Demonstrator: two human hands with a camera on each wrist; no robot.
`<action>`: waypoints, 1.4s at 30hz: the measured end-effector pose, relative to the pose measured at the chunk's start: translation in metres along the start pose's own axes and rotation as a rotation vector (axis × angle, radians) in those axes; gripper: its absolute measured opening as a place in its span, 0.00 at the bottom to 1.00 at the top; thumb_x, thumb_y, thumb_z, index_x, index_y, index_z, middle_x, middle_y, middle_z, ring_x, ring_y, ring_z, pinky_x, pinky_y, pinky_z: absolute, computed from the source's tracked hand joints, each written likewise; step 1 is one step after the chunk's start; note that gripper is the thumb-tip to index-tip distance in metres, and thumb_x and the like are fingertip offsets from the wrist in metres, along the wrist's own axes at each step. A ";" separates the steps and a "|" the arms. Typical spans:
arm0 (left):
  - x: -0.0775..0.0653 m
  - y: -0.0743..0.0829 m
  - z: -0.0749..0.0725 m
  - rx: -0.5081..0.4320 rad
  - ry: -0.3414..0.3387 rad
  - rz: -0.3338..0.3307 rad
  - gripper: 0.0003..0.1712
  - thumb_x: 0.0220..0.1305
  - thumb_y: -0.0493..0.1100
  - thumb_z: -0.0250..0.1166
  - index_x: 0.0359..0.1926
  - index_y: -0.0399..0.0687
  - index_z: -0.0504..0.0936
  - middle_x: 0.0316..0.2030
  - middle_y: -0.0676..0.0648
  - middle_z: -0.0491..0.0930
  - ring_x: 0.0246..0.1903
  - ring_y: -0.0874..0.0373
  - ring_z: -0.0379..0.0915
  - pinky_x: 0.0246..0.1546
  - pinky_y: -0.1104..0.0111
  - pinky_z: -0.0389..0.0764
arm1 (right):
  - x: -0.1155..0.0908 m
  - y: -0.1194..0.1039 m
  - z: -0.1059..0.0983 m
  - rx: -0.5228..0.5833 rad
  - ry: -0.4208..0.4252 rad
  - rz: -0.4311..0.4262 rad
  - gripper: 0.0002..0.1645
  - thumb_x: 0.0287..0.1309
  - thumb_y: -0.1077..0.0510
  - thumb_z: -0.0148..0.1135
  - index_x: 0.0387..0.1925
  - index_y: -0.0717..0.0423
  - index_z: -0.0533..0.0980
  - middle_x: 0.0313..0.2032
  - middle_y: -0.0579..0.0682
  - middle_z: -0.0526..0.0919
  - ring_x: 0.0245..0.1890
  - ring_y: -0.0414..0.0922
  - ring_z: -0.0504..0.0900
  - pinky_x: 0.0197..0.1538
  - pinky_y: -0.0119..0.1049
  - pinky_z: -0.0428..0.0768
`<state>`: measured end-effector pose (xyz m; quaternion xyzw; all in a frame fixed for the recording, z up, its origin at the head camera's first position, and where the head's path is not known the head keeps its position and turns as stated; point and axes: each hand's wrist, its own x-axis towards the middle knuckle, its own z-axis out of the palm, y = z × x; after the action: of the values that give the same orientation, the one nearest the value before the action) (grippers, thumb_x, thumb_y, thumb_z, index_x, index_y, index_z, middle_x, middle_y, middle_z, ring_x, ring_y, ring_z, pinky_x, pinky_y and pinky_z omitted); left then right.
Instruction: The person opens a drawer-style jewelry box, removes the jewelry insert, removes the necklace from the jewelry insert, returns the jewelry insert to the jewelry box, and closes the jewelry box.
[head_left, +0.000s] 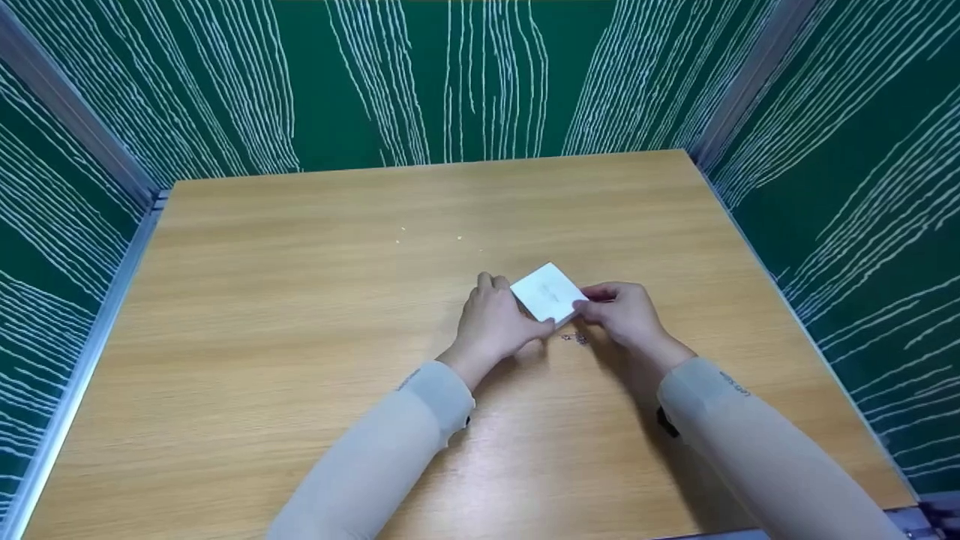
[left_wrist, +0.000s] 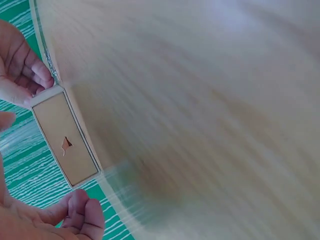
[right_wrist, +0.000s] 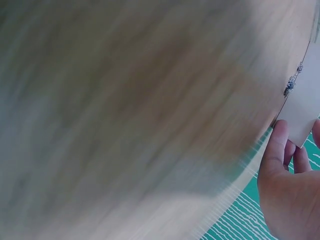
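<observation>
A small white square box is held above the table between both hands. My left hand grips its left side, thumb at the near corner and fingers along the far edge. At the right corner, my right hand pinches it between thumb and fingers. The left wrist view shows another face of the box, tan within a pale rim, with a small dark notch and a thin curl in it. Small glittering silvery jewellery lies on the table just below the box; its exact kind cannot be told.
The wooden table spreads around the hands. Several tiny pale specks lie beyond the box. Green walls with white wavy lines stand behind and at both sides, with metal frame rails along the table's sides.
</observation>
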<state>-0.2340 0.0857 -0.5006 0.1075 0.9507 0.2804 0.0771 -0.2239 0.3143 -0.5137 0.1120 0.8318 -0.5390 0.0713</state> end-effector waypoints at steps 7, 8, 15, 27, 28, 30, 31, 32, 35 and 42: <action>0.003 -0.013 -0.007 0.005 0.003 -0.007 0.57 0.56 0.65 0.86 0.73 0.32 0.76 0.61 0.42 0.75 0.57 0.48 0.76 0.68 0.57 0.82 | 0.009 -0.012 0.014 -0.010 -0.028 0.024 0.28 0.76 0.60 0.73 0.70 0.69 0.81 0.67 0.69 0.85 0.54 0.47 0.91 0.53 0.27 0.89; 0.003 -0.015 -0.008 0.005 0.007 -0.012 0.57 0.56 0.65 0.86 0.72 0.32 0.76 0.61 0.42 0.75 0.57 0.48 0.76 0.68 0.57 0.82 | 0.011 -0.014 0.017 -0.011 -0.033 0.029 0.28 0.76 0.60 0.73 0.70 0.68 0.81 0.67 0.69 0.85 0.54 0.47 0.91 0.53 0.27 0.89; 0.010 -0.035 -0.019 0.020 0.034 -0.035 0.55 0.55 0.65 0.86 0.70 0.32 0.78 0.61 0.41 0.77 0.59 0.46 0.78 0.67 0.56 0.83 | 0.024 -0.027 0.037 -0.041 -0.065 0.039 0.28 0.77 0.58 0.73 0.71 0.67 0.81 0.67 0.67 0.86 0.55 0.48 0.90 0.54 0.28 0.89; 0.021 -0.056 -0.036 0.001 0.046 -0.058 0.53 0.54 0.65 0.87 0.69 0.35 0.80 0.61 0.42 0.76 0.58 0.47 0.78 0.66 0.57 0.83 | 0.041 -0.043 0.057 -0.040 -0.077 0.008 0.27 0.75 0.60 0.73 0.68 0.70 0.82 0.64 0.67 0.87 0.47 0.42 0.90 0.50 0.28 0.90; 0.021 -0.058 -0.037 0.005 0.048 -0.065 0.53 0.54 0.65 0.87 0.69 0.35 0.80 0.61 0.42 0.76 0.58 0.47 0.78 0.66 0.57 0.83 | 0.043 -0.045 0.060 -0.041 -0.083 0.016 0.27 0.75 0.59 0.73 0.69 0.69 0.82 0.65 0.66 0.87 0.48 0.43 0.90 0.51 0.28 0.90; 0.021 -0.064 -0.040 0.005 0.050 -0.075 0.53 0.54 0.65 0.87 0.70 0.35 0.79 0.61 0.42 0.76 0.58 0.47 0.77 0.67 0.56 0.83 | 0.045 -0.048 0.065 -0.043 -0.094 0.032 0.27 0.76 0.59 0.73 0.69 0.67 0.82 0.66 0.65 0.86 0.50 0.45 0.90 0.52 0.29 0.90; 0.021 -0.067 -0.041 0.003 0.052 -0.078 0.54 0.55 0.64 0.87 0.70 0.35 0.79 0.62 0.42 0.75 0.58 0.47 0.77 0.67 0.56 0.83 | 0.046 -0.050 0.068 -0.047 -0.098 0.038 0.27 0.76 0.59 0.72 0.69 0.67 0.82 0.66 0.64 0.86 0.52 0.46 0.90 0.52 0.29 0.89; 0.021 -0.069 -0.042 -0.001 0.053 -0.081 0.54 0.55 0.64 0.87 0.71 0.35 0.79 0.62 0.42 0.75 0.58 0.47 0.77 0.67 0.56 0.83 | 0.048 -0.052 0.070 -0.051 -0.102 0.038 0.27 0.76 0.58 0.73 0.70 0.66 0.81 0.67 0.65 0.86 0.52 0.46 0.89 0.53 0.30 0.89; 0.021 -0.077 -0.047 -0.009 0.056 -0.090 0.55 0.55 0.64 0.87 0.72 0.34 0.78 0.63 0.42 0.75 0.59 0.47 0.76 0.68 0.56 0.82 | 0.051 -0.057 0.078 -0.058 -0.114 0.038 0.27 0.76 0.58 0.72 0.70 0.66 0.81 0.67 0.64 0.86 0.54 0.47 0.89 0.55 0.31 0.89; 0.020 -0.090 -0.063 0.002 0.079 -0.114 0.56 0.55 0.64 0.86 0.72 0.32 0.77 0.63 0.41 0.74 0.61 0.46 0.77 0.69 0.56 0.82 | 0.062 -0.072 0.095 -0.051 -0.146 0.029 0.28 0.76 0.58 0.73 0.71 0.66 0.81 0.68 0.65 0.85 0.56 0.49 0.90 0.55 0.30 0.89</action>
<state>-0.2804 -0.0154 -0.4996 0.0420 0.9579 0.2787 0.0554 -0.3028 0.2061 -0.5034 0.0825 0.8362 -0.5232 0.1421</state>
